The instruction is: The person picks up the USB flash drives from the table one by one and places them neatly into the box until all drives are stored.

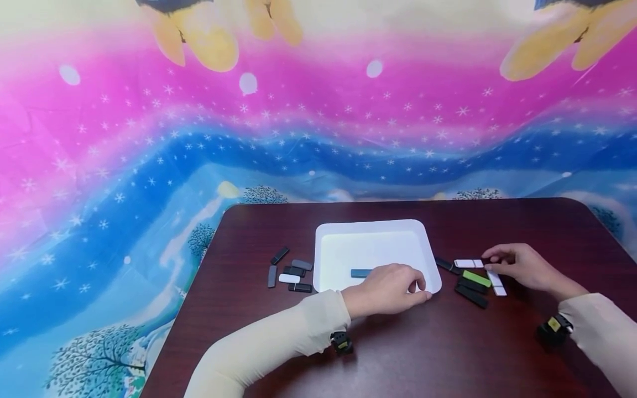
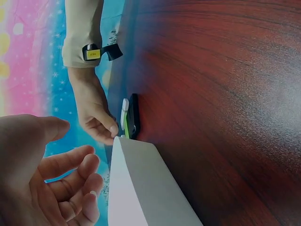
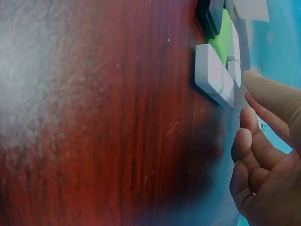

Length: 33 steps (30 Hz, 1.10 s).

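A white tray stands mid-table with a blue-grey stick lying in it. Over its front right part is my left hand, fingers loosely bent and holding nothing; in the left wrist view the same hand hangs beside the tray wall. My right hand is over the right-hand pile, fingertips close to a white stick and another white stick. The right wrist view shows that hand with parted, bent fingers and nothing between them. A green stick lies beside black ones.
Left of the tray lie several small sticks: black, grey and a white one. One black stick lies against the tray's right side. Behind the dark red table hangs a colourful printed cloth.
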Motion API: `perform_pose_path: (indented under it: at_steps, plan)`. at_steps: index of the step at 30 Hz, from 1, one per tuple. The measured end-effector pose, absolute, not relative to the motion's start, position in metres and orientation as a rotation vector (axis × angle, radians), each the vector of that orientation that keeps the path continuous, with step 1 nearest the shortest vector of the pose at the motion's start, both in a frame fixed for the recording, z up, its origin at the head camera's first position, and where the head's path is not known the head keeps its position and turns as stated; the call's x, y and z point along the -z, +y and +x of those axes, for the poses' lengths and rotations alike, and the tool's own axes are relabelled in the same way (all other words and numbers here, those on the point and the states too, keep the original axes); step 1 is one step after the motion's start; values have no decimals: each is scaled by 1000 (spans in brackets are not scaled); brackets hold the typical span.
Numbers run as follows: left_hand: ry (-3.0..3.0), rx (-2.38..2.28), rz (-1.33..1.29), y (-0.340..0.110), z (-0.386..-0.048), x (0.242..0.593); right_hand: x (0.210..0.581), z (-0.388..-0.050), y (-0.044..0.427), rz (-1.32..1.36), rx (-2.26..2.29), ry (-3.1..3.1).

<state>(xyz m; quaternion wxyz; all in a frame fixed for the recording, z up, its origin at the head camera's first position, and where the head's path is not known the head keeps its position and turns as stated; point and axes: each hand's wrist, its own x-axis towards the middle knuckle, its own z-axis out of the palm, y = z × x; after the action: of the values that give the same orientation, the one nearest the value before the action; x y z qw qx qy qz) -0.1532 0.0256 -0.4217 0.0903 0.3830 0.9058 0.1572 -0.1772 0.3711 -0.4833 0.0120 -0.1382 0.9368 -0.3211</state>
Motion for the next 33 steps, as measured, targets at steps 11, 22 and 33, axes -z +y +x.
perform_pose_path:
  at_steps: [11, 22, 33]
  plan:
    - [2684, -483, 1145, 28, -152, 425, 492, -183, 365, -412, 1013, 2943]
    - [2697, -470, 1145, 30, -151, 426, 496, -186, 364, -395, 984, 2929]
    - [2706, -452, 1152, 33, -149, 426, 493, -183, 366, -411, 978, 2919]
